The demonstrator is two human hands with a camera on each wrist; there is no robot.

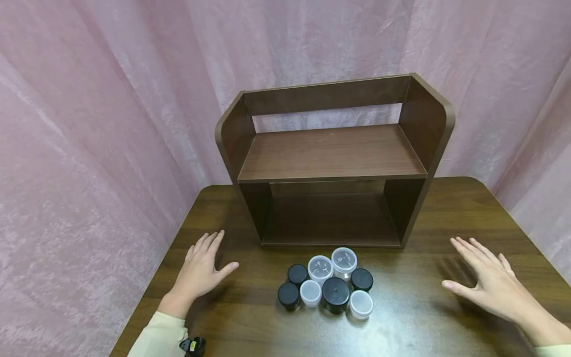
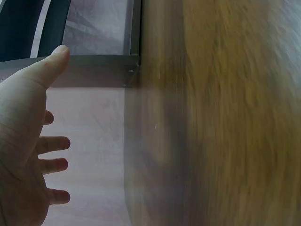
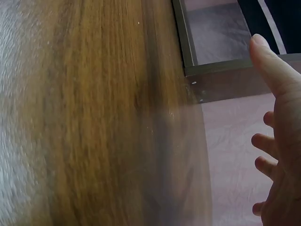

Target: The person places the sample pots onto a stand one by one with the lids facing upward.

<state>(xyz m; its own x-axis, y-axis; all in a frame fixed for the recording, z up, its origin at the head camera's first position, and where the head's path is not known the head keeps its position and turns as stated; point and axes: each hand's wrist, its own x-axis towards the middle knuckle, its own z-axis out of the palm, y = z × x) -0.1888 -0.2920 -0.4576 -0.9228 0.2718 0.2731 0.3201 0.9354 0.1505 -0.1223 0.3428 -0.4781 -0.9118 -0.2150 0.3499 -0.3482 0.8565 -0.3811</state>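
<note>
My left hand (image 1: 199, 272) is over the table's left side, fingers spread and thumb pointing right, holding nothing. On the other side, my right hand (image 1: 490, 282) hovers above the table with its fingers extended and nothing in it. Between them, a group of small round jars stands close together. Some have black lids, such as the large black jar (image 1: 336, 293) in front and a smaller black jar (image 1: 289, 295) at the left. Others are clear with whitish lids, among them a clear jar (image 1: 344, 261) at the back and a clear jar (image 1: 361, 303) at the front right.
A brown two-tier wooden shelf (image 1: 332, 153) stands behind the jars, its lower front edge near them. The wooden table (image 1: 250, 317) has rounded back corners. Pink curtains (image 1: 111, 148) hang behind and to the left. A black wrist device (image 1: 193, 345) sits at the left sleeve.
</note>
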